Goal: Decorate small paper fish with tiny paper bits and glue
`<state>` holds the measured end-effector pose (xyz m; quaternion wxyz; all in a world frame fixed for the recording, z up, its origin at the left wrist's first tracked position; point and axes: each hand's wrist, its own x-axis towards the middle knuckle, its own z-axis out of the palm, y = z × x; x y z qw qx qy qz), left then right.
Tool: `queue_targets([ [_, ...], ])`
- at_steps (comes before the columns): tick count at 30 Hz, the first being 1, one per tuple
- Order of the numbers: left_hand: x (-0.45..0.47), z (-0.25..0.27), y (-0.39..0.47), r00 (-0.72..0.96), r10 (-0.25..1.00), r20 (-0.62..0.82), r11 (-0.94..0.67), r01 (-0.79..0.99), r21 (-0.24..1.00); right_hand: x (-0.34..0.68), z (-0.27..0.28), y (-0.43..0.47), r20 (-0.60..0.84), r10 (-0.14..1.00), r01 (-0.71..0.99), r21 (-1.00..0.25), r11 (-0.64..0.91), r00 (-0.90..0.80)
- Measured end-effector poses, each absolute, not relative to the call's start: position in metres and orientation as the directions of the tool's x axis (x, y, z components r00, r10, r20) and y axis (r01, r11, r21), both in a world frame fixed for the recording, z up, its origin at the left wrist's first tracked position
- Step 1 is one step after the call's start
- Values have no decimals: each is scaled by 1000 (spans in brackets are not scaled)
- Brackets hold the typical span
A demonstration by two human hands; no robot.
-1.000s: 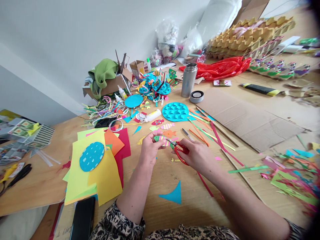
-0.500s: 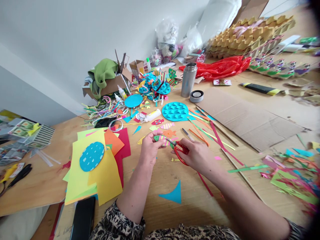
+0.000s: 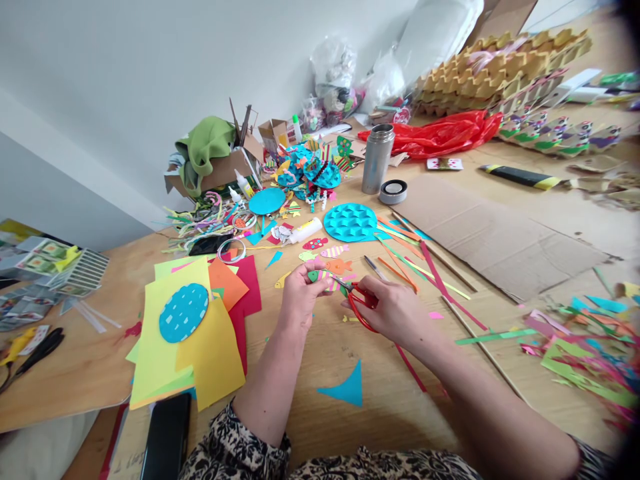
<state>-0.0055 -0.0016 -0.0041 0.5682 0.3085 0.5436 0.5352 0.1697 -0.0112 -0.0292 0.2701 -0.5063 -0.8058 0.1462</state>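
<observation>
Between the fingertips of my left hand [image 3: 302, 293] is a green paper fish [image 3: 320, 277] with pink and yellow stripes. My right hand [image 3: 393, 307] is closed round the handles of red scissors [image 3: 361, 308], whose blades meet the fish's right end. Just beyond my hands lie an orange paper fish [image 3: 339, 267], a pink striped fish [image 3: 335, 251] and a red spotted fish [image 3: 315, 244]. A pen [image 3: 374, 268] rests behind my right hand. Closer to me is a blue paper scrap [image 3: 347, 388].
Coloured paper sheets [image 3: 220, 360] with a blue disc [image 3: 184, 313] lie left, near a phone [image 3: 166, 437]. A scalloped blue disc [image 3: 351, 223], an uncapped steel flask [image 3: 379, 160] and a glue bottle [image 3: 306, 231] stand or lie farther back. Cardboard [image 3: 490, 233] and paper strips [image 3: 450, 283] spread right.
</observation>
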Motion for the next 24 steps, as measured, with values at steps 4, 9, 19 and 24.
queue_targets([
  [4, -5, -4, -1, -164, 944, -285, 234, -276, 932, 170, -29, -11, 284, 894, 729, -519, 447, -347],
  [9, -4, -5, -2, -168, 944, -285, 232, -281, 931, 170, -30, -11, 291, 891, 733, -509, 452, -348],
  [19, -2, -3, -2, -185, 939, -290, 227, -302, 926, 171, -35, -9, 292, 885, 759, -457, 463, -364],
  [24, -2, -2, -2, -184, 939, -292, 228, -305, 925, 172, -33, -9, 308, 884, 774, -435, 460, -352],
])
